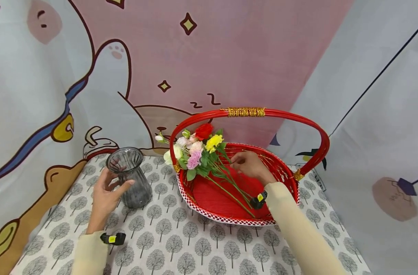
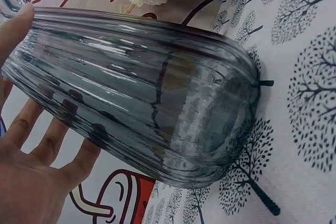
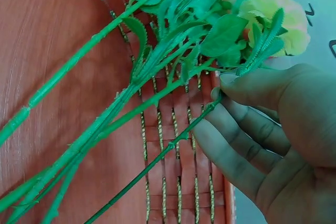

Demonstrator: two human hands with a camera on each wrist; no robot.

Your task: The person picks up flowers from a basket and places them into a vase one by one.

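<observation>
On the left of the head view, a grey ribbed glass vase stands upright on the tablecloth. My left hand holds it below the flared rim, the thumb on the near side and the fingers around the far side. Over the red basket, my right hand pinches a thin dark green flower stem between thumb and fingertips. The bunch it belongs to leans on the basket's left rim, with a red flower, a yellow flower, a purple flower and several pale blooms.
A tall red handle with gold wrapping arches over the basket, behind the right hand. Other green stems lie across the basket's floor. The tree-print tablecloth covers the table, and a cartoon-print curtain hangs close behind.
</observation>
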